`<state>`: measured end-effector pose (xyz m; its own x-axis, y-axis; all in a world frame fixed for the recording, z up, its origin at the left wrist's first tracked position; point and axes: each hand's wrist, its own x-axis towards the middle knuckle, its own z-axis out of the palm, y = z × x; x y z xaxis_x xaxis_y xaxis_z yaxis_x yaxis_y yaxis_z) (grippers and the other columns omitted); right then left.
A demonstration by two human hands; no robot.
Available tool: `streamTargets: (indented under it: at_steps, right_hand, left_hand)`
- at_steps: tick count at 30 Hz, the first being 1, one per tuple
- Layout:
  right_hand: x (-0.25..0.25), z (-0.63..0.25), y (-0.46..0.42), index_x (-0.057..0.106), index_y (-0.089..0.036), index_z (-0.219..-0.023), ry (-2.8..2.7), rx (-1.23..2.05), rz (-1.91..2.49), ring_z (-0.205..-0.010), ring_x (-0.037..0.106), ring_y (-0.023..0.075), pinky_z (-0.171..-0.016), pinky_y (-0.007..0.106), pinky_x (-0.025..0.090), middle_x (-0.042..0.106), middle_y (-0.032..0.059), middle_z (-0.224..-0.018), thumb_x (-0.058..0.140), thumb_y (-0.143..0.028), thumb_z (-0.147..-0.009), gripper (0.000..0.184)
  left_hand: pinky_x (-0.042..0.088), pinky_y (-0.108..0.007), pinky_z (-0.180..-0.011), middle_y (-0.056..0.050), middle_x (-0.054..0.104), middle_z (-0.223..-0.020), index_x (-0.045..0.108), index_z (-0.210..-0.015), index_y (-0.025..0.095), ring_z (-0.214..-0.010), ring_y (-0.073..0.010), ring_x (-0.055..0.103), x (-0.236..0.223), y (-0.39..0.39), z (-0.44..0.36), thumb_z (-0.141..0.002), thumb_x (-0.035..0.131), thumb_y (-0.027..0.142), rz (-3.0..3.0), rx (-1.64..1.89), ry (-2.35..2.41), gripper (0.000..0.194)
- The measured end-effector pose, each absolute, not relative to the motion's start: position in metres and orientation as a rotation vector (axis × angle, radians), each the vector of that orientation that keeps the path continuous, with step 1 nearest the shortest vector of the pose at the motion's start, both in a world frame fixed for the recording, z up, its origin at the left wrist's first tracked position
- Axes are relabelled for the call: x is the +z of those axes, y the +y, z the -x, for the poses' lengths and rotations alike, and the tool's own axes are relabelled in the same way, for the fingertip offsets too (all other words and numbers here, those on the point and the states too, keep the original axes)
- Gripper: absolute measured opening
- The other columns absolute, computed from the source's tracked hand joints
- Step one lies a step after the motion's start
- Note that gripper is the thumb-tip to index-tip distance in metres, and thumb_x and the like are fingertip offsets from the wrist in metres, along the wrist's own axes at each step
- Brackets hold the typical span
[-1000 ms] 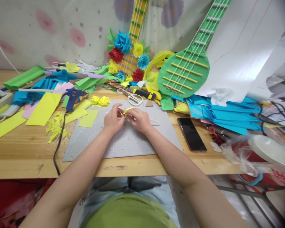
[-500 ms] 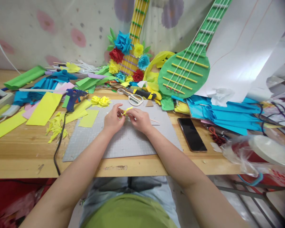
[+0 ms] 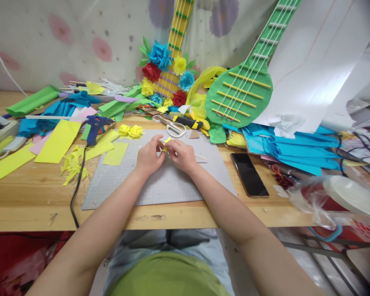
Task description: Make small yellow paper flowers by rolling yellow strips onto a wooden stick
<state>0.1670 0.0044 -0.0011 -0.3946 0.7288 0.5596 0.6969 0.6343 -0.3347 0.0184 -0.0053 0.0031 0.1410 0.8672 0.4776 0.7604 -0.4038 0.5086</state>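
Observation:
Over the grey cutting mat (image 3: 172, 185), my left hand (image 3: 149, 155) and my right hand (image 3: 182, 155) meet, both closed on a small piece of yellow paper (image 3: 165, 144). Fingers cover most of that piece, so its shape is hard to make out. A thin pale stick (image 3: 201, 158) shows beside my right hand. Two finished yellow paper flowers (image 3: 131, 131) lie at the mat's top left edge. Below them is a flat yellow paper rectangle (image 3: 116, 154). White-handled scissors (image 3: 175, 129) rest just beyond my hands.
A blue glue gun (image 3: 94, 128) with a black cord stands left, near yellow paper scraps (image 3: 74, 164). A phone (image 3: 249, 174) lies right of the mat. Behind are a green paper-covered instrument (image 3: 239, 96), a yellow one with paper flowers (image 3: 169, 78), and blue paper (image 3: 290, 144).
My left hand has shifted slightly right, closer to my right hand. The yellow paper between the fingers now stands more upright. Everything else looks the same.

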Motion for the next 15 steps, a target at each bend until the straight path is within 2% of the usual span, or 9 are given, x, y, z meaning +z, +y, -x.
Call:
streamTargets:
  at_steps: [8, 15]
  right_hand:
    - [-0.0002, -0.1663, 0.0042, 0.057, -0.022, -0.094, -2.108, 0.081, 1.117, -0.079, 0.055, 0.0116, -0.063, 0.021, 0.039, 0.062, 0.0018, -0.091, 0.041, -0.018, -0.081, 0.021]
    - [0.0011, -0.1664, 0.0032, 0.055, -0.023, -0.096, -2.130, 0.119, 1.117, -0.081, 0.055, 0.0122, -0.064, 0.022, 0.039, 0.062, 0.0009, -0.095, 0.042, -0.012, -0.077, 0.025]
  left_hand:
    - [0.046, -0.023, -0.069, -0.002, 0.060, -0.096, 0.037, -0.112, 0.020, -0.079, -0.0108, 0.058, 0.0022, -0.0070, -0.0221, -0.071, 0.049, 0.018, -2.215, 1.268, 1.590, 0.042]
    - [0.047, -0.022, -0.068, 0.000, 0.063, -0.092, 0.040, -0.108, 0.021, -0.073, -0.0090, 0.059, 0.0035, -0.0080, -0.0227, -0.073, 0.047, 0.018, -2.142, 1.295, 1.592, 0.036]
